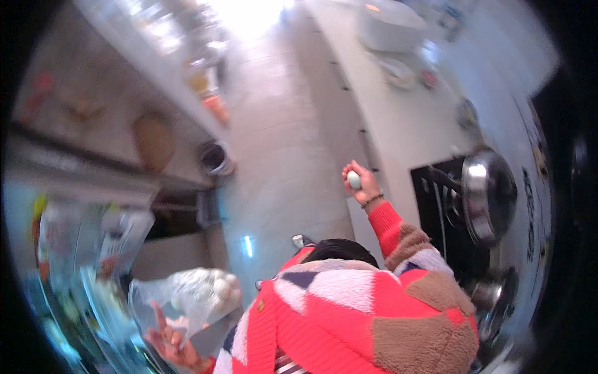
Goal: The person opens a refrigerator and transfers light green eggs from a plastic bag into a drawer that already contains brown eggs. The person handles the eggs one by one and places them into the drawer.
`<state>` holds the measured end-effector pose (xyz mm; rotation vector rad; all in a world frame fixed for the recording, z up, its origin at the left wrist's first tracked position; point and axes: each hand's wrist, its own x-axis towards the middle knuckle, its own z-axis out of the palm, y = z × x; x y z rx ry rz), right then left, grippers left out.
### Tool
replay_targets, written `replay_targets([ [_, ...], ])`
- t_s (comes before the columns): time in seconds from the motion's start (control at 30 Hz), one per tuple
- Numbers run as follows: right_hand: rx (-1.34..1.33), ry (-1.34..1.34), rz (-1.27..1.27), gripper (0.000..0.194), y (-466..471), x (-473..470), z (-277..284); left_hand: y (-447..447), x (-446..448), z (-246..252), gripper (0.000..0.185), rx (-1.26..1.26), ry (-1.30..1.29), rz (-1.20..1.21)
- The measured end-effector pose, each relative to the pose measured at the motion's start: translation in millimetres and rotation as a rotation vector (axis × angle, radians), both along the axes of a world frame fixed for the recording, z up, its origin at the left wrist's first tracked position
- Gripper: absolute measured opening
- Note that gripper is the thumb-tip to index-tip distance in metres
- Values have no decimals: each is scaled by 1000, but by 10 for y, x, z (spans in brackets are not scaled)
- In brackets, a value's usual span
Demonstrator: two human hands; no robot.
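Observation:
My right hand [362, 184] is curled around a pale egg [354, 180] and stretched out over the floor, beside the counter's front edge. At the lower left, my left hand [172, 340] is beside a clear plastic bag [154, 292]. Its index finger points up across the film while the other fingers are bent; whether they grip the film cannot be told. Several pale round things, which look like eggs [226, 287], bulge at the bag's right end. Behind the bag stand blurred shelves [88, 290] with packages, like an open fridge.
A lidded metal pan [488, 196] sits on a black hob [427, 187] at the right. Along the counter [369, 98] stands a white appliance [392, 25]. A bin [217, 158] stands on the left, by shelving [154, 75]. Grey floor [275, 140] runs between.

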<state>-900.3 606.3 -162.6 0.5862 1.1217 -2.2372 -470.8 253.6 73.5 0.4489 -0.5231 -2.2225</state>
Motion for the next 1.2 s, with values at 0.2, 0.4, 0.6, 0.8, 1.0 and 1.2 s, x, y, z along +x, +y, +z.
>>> replay_targets([
  [0.2, -367, -265, 548, 12, -171, 1499, 1034, 862, 1112, 630, 48, -45, -38, 22],
  [0.4, -215, -64, 994, 18, -435, 2963, 2233, 1606, 2318, 1272, 52, -101, -67, 72],
  [0.6, -441, -75, 1340, 27, -1597, 4533, 3005, 1345, 3728, 1546, 51, -155, -111, 136],
  [0.8, -478, 335, 1504, 51, -2793, 5256, 3883, 1047, 4391, 1767, 50, -172, -164, 251],
  [1.0, -328, 966, 1554, 38, -4123, 5604, 4665, 601, 4768, 1877, 50, -191, -153, 358],
  [1.2, -36, 1500, 1771, 45, -5875, 5791, 4504, 105, 4810, 1873, 53, -161, -100, 507],
])
